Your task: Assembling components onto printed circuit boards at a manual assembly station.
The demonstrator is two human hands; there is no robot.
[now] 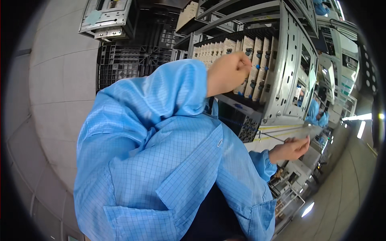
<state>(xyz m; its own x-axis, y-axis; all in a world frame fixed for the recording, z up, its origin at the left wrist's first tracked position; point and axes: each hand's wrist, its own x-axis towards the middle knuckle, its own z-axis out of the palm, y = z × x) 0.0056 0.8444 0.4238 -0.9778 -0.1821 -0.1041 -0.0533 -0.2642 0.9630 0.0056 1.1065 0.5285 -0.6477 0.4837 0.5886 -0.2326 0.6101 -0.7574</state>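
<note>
My left hand point(229, 71) reaches in front of a row of upright cream boards point(257, 72) standing in a metal rack. Its fingers are curled in and pinched together close to the boards; what they grip, if anything, is hidden. Small dark and blue parts dot the boards' edges. Lower and to the right, my right hand point(290, 148) is held away from the rack, fingers drawn together. A thin dark rod point(272, 137) runs up to its fingers, though I cannot tell whether they hold it. Both arms wear blue checked sleeves.
The perforated metal side of the rack point(287, 68) stands right of the boards. Black slotted pallets point(120, 66) and another metal frame point(105, 18) lie at upper left. Pale floor tiles point(60, 76) stretch along the left. People in blue and more equipment are at far right.
</note>
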